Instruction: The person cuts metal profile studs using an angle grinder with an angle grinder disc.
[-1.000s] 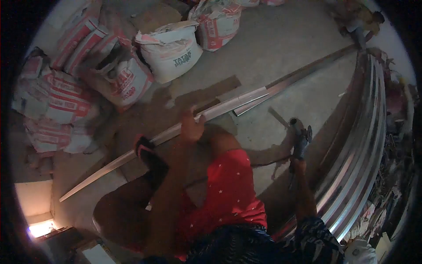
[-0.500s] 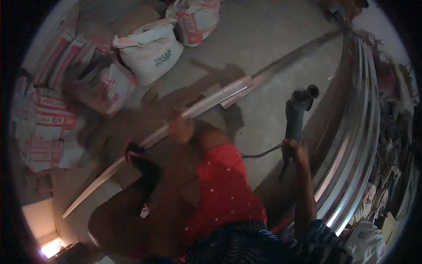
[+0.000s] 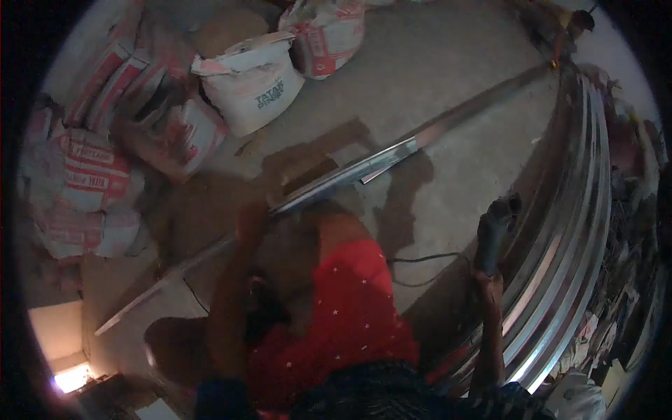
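Observation:
A long metal channel (image 3: 343, 176) runs diagonally across the floor, its shiny side showing near the middle. My left hand (image 3: 252, 222) is closed around it, left of my knee; the fingers are dark and partly blurred. Off to the right, my right hand (image 3: 488, 281) grips the handle of a dark angle grinder (image 3: 494, 234), held head up, apart from the channel. A short metal piece (image 3: 378, 175) lies alongside the channel's middle. The grinder's black cable (image 3: 427, 259) trails over the floor towards my knee.
Several long metal channels (image 3: 570, 231) lie stacked along the right. Red-and-white sacks (image 3: 91, 171) and a white sack (image 3: 255, 84) stand at the left and back. Another person (image 3: 560, 35) is at the channel's far end. A bright lamp (image 3: 72, 378) glows at lower left.
My left hand has moved down and left along the channel, which now shows a shinier face. My right hand has carried the angle grinder lower and to the right.

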Available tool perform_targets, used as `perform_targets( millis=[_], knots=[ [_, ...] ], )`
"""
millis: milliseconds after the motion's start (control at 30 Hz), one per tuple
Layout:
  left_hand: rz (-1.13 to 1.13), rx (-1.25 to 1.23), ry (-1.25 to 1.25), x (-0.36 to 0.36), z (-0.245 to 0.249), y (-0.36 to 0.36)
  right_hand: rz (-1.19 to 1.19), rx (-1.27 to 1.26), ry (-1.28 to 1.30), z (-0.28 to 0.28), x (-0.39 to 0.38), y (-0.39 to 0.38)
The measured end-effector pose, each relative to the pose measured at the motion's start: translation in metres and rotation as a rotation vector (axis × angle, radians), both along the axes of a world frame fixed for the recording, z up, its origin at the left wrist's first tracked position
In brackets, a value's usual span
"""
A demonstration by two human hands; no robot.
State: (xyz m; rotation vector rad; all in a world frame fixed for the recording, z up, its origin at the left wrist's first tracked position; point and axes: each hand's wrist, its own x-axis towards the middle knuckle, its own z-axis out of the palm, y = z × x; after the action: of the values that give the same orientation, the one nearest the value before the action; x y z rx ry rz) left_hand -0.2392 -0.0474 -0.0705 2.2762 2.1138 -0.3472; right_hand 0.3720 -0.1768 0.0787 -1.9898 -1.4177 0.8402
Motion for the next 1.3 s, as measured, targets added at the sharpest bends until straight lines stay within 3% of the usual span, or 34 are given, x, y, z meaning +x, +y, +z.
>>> perform_targets(
  millis=[67, 167, 267, 400, 533, 667, 767, 867, 967, 1067, 1167, 1300],
  knots=[
    [-0.008, 0.113, -0.025, 0.014, -0.002, -0.02, -0.333, -0.336, 0.202, 0.04, -0.023, 0.005],
    [0.004, 0.127, -0.092, 0.023, -0.002, -0.03, -0.322, -0.448, 0.114, 0.027, -0.018, -0.001],
    [0.091, -0.022, -0.08, 0.024, -0.001, -0.029, -0.266, -0.339, 0.095, 0.021, -0.025, -0.007],
    [0.07, 0.08, -0.17, 0.015, -0.022, -0.04, -0.282, -0.414, 0.159, 0.008, -0.031, -0.005],
    [0.071, -0.002, -0.269, 0.011, -0.013, -0.034, -0.224, -0.351, 0.219, -0.026, -0.02, -0.014],
    [0.078, -0.181, -0.381, 0.01, -0.002, -0.027, -0.278, -0.262, 0.302, -0.018, -0.045, -0.018],
    [0.002, -0.061, -0.223, 0.022, 0.002, -0.037, -0.229, -0.422, 0.336, -0.029, -0.03, -0.023],
    [-0.02, 0.062, -0.205, 0.015, -0.024, -0.049, -0.315, -0.409, 0.285, -0.016, -0.044, -0.02],
    [0.038, 0.027, -0.163, 0.026, -0.007, -0.047, -0.292, -0.428, 0.364, -0.026, -0.034, -0.023],
    [-0.163, 0.177, 0.046, 0.017, -0.034, -0.058, -0.291, -0.382, 0.259, -0.01, -0.048, -0.016],
    [-0.138, 0.356, 0.013, 0.037, -0.027, -0.066, -0.324, -0.405, 0.262, -0.01, -0.047, -0.015],
    [-0.081, 0.295, -0.033, 0.039, -0.032, -0.072, -0.233, -0.378, 0.276, -0.01, -0.04, -0.025]
  ],
)
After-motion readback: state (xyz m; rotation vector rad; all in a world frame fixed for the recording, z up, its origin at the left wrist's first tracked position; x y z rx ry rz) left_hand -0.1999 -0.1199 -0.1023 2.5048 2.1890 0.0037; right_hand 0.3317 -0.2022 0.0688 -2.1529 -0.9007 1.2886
